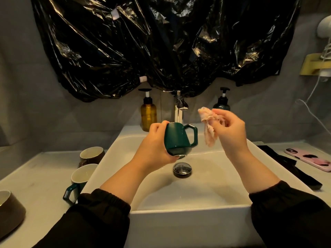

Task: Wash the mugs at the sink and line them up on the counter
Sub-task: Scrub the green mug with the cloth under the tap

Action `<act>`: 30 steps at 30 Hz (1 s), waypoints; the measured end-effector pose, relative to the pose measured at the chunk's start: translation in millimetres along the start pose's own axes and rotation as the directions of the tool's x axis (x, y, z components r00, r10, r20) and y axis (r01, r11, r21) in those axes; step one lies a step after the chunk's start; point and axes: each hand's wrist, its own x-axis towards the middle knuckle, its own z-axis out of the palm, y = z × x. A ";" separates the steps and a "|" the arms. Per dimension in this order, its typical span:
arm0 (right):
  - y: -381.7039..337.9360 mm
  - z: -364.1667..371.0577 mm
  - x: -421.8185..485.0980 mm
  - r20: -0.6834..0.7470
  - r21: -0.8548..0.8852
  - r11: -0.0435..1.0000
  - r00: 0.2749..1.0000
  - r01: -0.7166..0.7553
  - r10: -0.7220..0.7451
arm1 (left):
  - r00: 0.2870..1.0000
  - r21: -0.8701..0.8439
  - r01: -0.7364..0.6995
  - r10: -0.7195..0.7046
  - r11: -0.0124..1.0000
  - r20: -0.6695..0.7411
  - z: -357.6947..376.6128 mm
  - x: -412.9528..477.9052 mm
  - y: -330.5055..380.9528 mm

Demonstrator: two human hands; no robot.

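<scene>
My left hand (155,142) grips a dark green mug (177,138) above the white sink (189,210), tilted with its handle to the right. My right hand (231,129) pinches a crumpled pink cloth (208,127) just right of the mug, not touching it. On the counter left of the sink stand a brown mug (92,155), a green mug with a white inside (80,179) and another brown mug (9,210) at the frame's left edge.
The chrome tap (180,111) stands behind the sink between an amber pump bottle (148,113) and a dark pump bottle (222,101). The drain plug (182,169) sits in the basin. On the right counter lie a black object (290,167) and a pink phone (309,159).
</scene>
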 end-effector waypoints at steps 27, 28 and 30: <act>-1.0 34.3 -28.5 0.472 -0.431 0.695 0.801 0.575 -0.369 | 0.994 0.106 0.060 -0.050 0.993 -0.095 7.1 2.6 -7.6; 0.0 33.5 -27.6 0.482 -0.422 0.700 0.796 0.577 -0.366 | 0.994 0.101 0.083 -0.074 0.991 -0.086 6.8 2.6 -8.2; 3.4 33.2 -24.6 0.453 -0.456 0.696 0.818 0.555 -0.356 | 0.997 0.111 0.051 -0.044 0.993 -0.068 7.7 2.1 -7.0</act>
